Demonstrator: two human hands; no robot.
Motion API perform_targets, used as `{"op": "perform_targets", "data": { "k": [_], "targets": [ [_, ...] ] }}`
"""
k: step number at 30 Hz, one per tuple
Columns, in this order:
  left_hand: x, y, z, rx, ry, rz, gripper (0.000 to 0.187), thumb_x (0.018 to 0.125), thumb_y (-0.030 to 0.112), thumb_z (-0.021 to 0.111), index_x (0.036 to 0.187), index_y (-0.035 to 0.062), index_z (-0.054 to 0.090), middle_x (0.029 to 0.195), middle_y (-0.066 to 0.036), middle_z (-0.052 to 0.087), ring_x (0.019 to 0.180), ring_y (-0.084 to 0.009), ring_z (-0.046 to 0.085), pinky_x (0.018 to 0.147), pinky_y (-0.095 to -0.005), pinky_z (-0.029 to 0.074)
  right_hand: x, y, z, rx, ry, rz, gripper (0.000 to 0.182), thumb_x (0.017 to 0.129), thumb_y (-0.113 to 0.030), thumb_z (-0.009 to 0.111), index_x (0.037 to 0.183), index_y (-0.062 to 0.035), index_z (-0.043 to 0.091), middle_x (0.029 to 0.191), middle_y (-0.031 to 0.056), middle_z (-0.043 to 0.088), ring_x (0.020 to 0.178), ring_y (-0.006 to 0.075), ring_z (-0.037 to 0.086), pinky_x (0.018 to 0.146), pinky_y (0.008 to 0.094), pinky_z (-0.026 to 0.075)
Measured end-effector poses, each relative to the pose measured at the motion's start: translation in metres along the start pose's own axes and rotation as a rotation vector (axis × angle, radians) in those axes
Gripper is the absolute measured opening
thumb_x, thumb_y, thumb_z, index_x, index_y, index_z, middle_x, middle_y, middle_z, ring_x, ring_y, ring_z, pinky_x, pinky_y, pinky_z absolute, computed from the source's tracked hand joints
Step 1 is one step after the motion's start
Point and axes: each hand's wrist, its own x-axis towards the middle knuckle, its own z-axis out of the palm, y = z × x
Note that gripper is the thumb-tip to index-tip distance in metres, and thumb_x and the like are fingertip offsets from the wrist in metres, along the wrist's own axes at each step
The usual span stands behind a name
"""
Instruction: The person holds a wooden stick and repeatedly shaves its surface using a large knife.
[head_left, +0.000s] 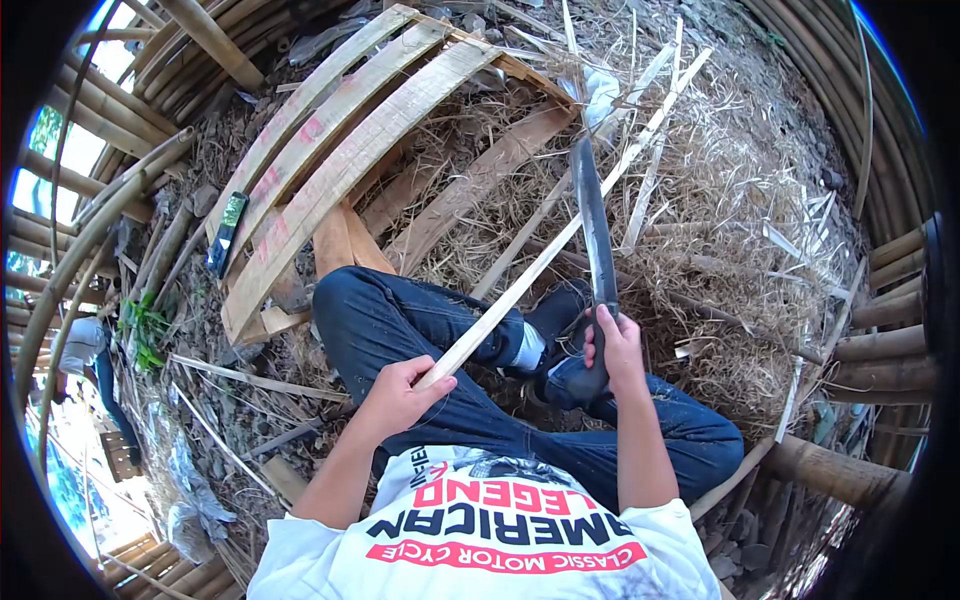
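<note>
1. My left hand is closed around the near end of a long, pale wooden strip, which slants away from me toward the upper right.
2. My right hand is closed around the handle of a machete; its dark blade points away from me and crosses over the strip in this view. Whether blade and strip touch, I cannot tell.
3. My crossed legs, in dark jeans, lie beneath both hands.
4. A slatted wooden frame lies ahead and to my left, with a phone-like object on its outer slats.
5. Curled shavings cover the ground ahead and to my right.
6. Bamboo poles line the right side; another person is partly visible at far left.
</note>
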Motion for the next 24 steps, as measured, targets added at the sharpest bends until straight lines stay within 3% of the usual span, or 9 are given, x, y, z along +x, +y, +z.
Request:
{"op": "perform_targets", "data": {
  "k": [1,5,9,15,19,21,24],
  "targets": [
    [0.000,-0.001,0.001,-0.013,0.003,0.000,0.022,0.090,0.022,0.069,0.087,0.0012,0.064,0.065,0.004,0.048,0.062,-0.0043,0.040,0.055,-0.0247,0.036,-0.001,0.001,0.005,0.058,-0.004,0.056,0.032,0.099,-0.032,0.054,0.103,-0.0004,0.056,0.065,0.0037,0.053,0.046,0.0107,0.050,0.039,0.0267,0.042],
    [0.002,-0.016,-0.001,-0.018,0.040,0.005,0.024,0.088,0.024,0.071,0.088,0.0010,0.064,0.065,0.001,0.051,0.061,-0.0062,0.043,0.056,-0.0257,0.038,-0.008,0.006,0.018,0.214,-0.055,0.164,0.034,0.099,-0.038,0.053,0.103,-0.0044,0.051,0.066,0.0032,0.049,0.048,0.0122,0.049,0.041,0.0284,0.041],
    [0.005,-0.024,-0.008,-0.055,0.075,0.041,0.025,0.088,0.024,0.071,0.087,0.0010,0.064,0.064,-0.001,0.053,0.061,-0.0079,0.044,0.056,-0.0269,0.040,0.003,0.005,0.001,0.400,-0.126,0.285,0.048,0.098,-0.054,0.046,0.102,-0.0055,0.052,0.063,0.0012,0.046,0.045,0.0099,0.043,0.040,0.0258,0.036],
    [0.014,-0.035,-0.019,-0.058,0.077,0.102,0.021,0.088,0.019,0.069,0.081,0.0023,0.059,0.065,0.004,0.046,0.063,-0.0056,0.040,0.057,-0.0244,0.036,0.020,0.001,0.006,0.353,-0.014,0.289,0.048,0.099,-0.053,0.045,0.099,-0.0057,0.053,0.061,0.0009,0.045,0.044,0.0104,0.042,0.039,0.0263,0.035],
    [0.024,-0.045,-0.021,-0.051,0.061,0.110,0.020,0.087,0.019,0.070,0.081,0.0024,0.060,0.065,0.003,0.047,0.063,-0.0058,0.041,0.056,-0.0246,0.036,0.014,-0.001,0.002,0.331,-0.144,0.395,0.047,0.100,-0.052,0.044,0.097,-0.0055,0.053,0.061,0.0011,0.046,0.044,0.0105,0.043,0.039,0.0269,0.036],
    [0.025,-0.047,-0.023,-0.022,0.051,0.101,0.020,0.086,0.019,0.071,0.082,0.0024,0.060,0.065,0.002,0.047,0.063,-0.0059,0.041,0.056,-0.0248,0.036,0.013,-0.003,0.006,0.251,-0.057,0.341,0.047,0.099,-0.054,0.044,0.098,-0.0080,0.051,0.061,-0.0014,0.044,0.042,0.0079,0.039,0.037,0.0234,0.032],
    [0.027,-0.049,-0.024,0.007,0.028,0.118,0.020,0.085,0.018,0.072,0.082,0.0022,0.061,0.065,0.002,0.048,0.062,-0.0063,0.041,0.056,-0.0251,0.037,0.023,0.010,0.011,0.304,0.008,0.322,0.046,0.100,-0.052,0.043,0.098,-0.0064,0.052,0.061,0.0006,0.045,0.043,0.0104,0.042,0.038,0.0262,0.036]
  ]
}}
